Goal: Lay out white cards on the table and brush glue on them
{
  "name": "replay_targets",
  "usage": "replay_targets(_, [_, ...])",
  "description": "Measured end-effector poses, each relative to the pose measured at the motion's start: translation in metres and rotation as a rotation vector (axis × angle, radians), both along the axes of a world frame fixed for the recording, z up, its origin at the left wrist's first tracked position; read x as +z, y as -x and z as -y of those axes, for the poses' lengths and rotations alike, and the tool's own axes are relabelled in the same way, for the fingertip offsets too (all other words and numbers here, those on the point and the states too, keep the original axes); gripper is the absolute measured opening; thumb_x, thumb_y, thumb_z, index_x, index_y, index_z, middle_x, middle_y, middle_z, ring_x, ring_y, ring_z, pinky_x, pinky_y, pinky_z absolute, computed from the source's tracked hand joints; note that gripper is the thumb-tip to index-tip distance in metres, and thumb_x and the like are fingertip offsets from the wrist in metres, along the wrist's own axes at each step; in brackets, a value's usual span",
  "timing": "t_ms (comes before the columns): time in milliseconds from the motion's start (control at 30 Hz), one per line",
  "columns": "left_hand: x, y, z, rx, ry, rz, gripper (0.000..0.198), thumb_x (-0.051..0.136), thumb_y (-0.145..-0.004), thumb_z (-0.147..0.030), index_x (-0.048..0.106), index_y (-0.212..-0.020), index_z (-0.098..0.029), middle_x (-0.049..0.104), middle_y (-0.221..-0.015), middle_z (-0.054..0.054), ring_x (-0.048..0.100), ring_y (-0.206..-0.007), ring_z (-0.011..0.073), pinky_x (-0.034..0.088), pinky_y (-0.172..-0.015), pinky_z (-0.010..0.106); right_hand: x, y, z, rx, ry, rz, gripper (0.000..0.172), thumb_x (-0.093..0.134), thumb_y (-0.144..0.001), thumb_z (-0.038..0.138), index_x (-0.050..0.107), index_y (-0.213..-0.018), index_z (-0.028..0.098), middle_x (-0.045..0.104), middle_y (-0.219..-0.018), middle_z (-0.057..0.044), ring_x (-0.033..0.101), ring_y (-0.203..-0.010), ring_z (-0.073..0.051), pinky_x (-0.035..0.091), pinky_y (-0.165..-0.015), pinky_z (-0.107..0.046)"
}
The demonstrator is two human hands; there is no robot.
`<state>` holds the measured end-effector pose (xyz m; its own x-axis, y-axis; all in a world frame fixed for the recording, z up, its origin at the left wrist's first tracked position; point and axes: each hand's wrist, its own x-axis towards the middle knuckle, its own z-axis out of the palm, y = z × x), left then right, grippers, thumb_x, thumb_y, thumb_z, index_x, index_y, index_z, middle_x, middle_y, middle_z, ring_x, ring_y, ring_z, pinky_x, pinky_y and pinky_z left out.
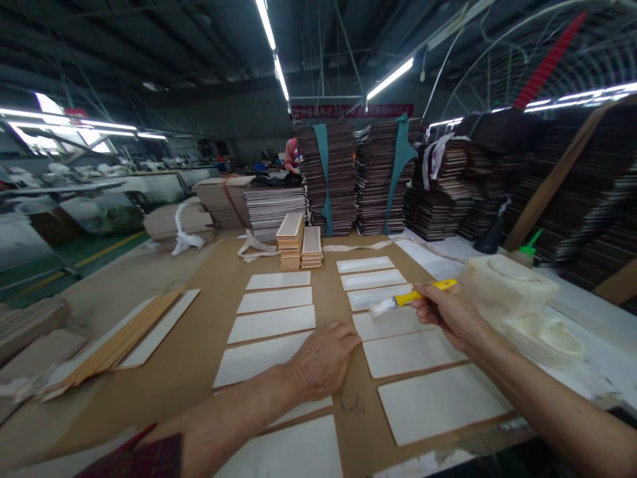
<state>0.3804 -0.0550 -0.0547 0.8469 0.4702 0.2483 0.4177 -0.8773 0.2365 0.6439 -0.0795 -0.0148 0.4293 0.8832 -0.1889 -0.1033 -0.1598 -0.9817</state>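
Your right hand [445,312] has a closed grip on the yellow brush [411,299], bristles just above a white panel [383,295] in the right row. Your left hand [323,358] lies flat, fingers loose, holding nothing, on the brown worktop [199,352] btwn the 2 rows. Glue tub [507,285] sits near the right hand.

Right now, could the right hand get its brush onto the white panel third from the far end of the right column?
Probably yes: the right hand holds the yellow-handled brush with its bristles already at that white panel, and nothing lies between them.
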Motion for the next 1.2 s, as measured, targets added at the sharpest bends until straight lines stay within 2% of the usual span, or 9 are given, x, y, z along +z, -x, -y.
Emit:
replay_targets(200, [-0.012, 0.001, 0.006, 0.043, -0.001, -0.005, 0.040, 0.046, -0.085, -0.006, 0.063, -0.120, -0.015, 0.065, -0.119, 0.009, 0.056, -0.108, 0.0257, 0.048, -0.099, 0.042, -0.011, 0.016, 0.000, 0.057, 0.048, 0.019, 0.019, 0.059, -0.102, 0.022, 0.062, -0.087, 0.012, 0.061, -0.068, 0.005, 0.054, -0.046, -0.006, 0.048, -0.044, -0.017])
replay_targets(633, [-0.013, 0.001, 0.009, 0.053, -0.015, 0.009, 0.042, 0.047, -0.084, -0.006, 0.062, -0.123, -0.014, 0.064, -0.120, 0.010, 0.053, -0.109, 0.0256, 0.045, -0.101, 0.043, -0.020, 0.025, -0.003, 0.075, 0.119, 0.104, 0.019, 0.060, -0.102, 0.027, 0.062, -0.089, 0.012, 0.060, -0.071, 0.004, 0.054, -0.049, -0.007, 0.048, -0.046, -0.018])
replay_targets(867, [-0.014, 0.001, 0.009, 0.060, -0.005, 0.013, 0.042, 0.047, -0.084, -0.005, 0.062, -0.123, -0.014, 0.063, -0.120, 0.009, 0.052, -0.110, 0.0258, 0.045, -0.101, 0.043, -0.015, 0.005, -0.005, 0.031, 0.122, 0.196, 0.017, 0.060, -0.101, 0.027, 0.062, -0.091, 0.013, 0.060, -0.072, 0.004, 0.054, -0.050, -0.007, 0.049, -0.047, -0.019])
replay_targets(1200, [-0.011, 0.002, 0.010, 0.046, 0.011, 0.018, 0.043, 0.045, -0.084, -0.002, 0.062, -0.122, -0.013, 0.063, -0.120, 0.009, 0.052, -0.109, 0.0262, 0.045, -0.102, 0.044, -0.015, -0.047, 0.002, -0.042, 0.121, 0.327, 0.022, 0.062, -0.101, 0.028, 0.062, -0.086, 0.012, 0.059, -0.069, 0.005, 0.054, -0.049, -0.007, 0.048, -0.047, -0.019])
